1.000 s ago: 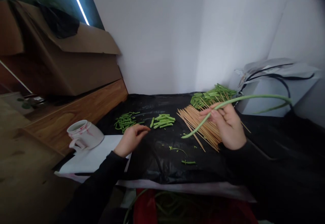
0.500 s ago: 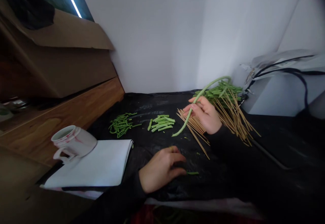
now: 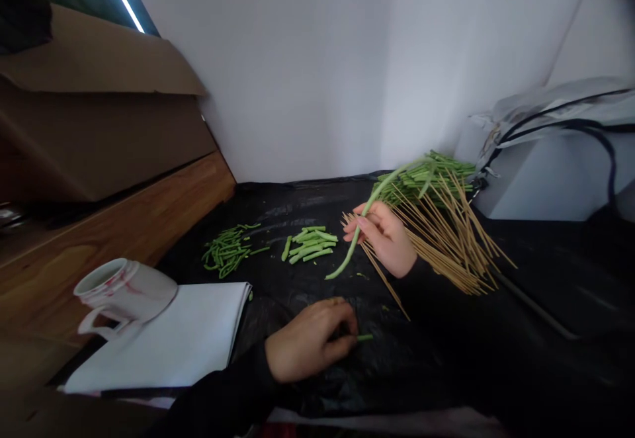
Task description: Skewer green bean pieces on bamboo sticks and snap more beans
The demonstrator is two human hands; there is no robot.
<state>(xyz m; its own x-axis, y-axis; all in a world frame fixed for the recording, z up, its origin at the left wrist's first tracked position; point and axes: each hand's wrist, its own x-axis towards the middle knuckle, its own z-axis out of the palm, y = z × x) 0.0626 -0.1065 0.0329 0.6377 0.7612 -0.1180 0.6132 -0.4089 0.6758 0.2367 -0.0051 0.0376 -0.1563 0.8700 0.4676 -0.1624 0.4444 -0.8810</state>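
My right hand (image 3: pixel 384 237) is closed on a long green bean (image 3: pixel 362 216), held above the black plastic sheet (image 3: pixel 297 206); its tip hangs down to the left. Just behind that hand lies a fan of wooden skewers (image 3: pixel 441 233). My left hand (image 3: pixel 310 342) rests low on the sheet with its fingers pinched on a small green bean scrap (image 3: pixel 364 337). A pile of light green cut bean pieces (image 3: pixel 310 245) and a darker pile of thin bean trimmings (image 3: pixel 225 249) lie further back.
A white mug with red marks (image 3: pixel 122 290) stands tilted on white paper (image 3: pixel 169 339) at the left. More cut beans (image 3: pixel 426 176) are heaped behind the skewers. A white box with black cables (image 3: pixel 550 153) sits at the right; cardboard boxes (image 3: pixel 99 114) on a wooden ledge at the left.
My left hand moved from near the trimmings pile to the front of the sheet and pinched a scrap there. The right hand drew the long bean leftward; its far end dropped onto the heap.
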